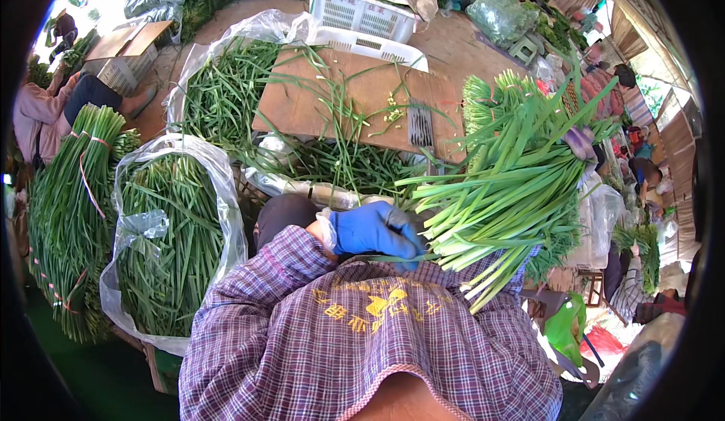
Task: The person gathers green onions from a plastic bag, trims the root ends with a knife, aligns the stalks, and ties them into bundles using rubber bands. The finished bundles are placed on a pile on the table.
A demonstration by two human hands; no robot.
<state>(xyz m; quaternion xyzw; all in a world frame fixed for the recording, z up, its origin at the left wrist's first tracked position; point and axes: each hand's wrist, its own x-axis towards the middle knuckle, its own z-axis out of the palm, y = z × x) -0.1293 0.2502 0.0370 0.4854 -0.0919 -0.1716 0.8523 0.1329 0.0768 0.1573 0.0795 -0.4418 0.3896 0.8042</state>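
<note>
My left hand (378, 235), in a blue glove with darkened fingertips, is above my lap with its fingers curled on a thin green leaf (427, 257). To its right fans a large loose bunch of garlic chives (498, 194), pale cut ends toward me and leaves toward the upper right. My right hand (579, 142), in a pale purple glove, grips the far side of this bunch; the greens hide most of that arm. Ahead lies a wooden board (362, 89) with scattered leaves, pale trimmings and a metal comb-like tool (419, 123). Banded bunches (478, 95) stand at its right edge.
Plastic-lined containers of loose greens (170, 251) (226, 87) stand to the left, beside tall banded bunches (73, 206). Beyond the board are white plastic crates (362, 16). A person (42, 115) sits at far left; other people are at the right. A green bag (566, 330) is at lower right.
</note>
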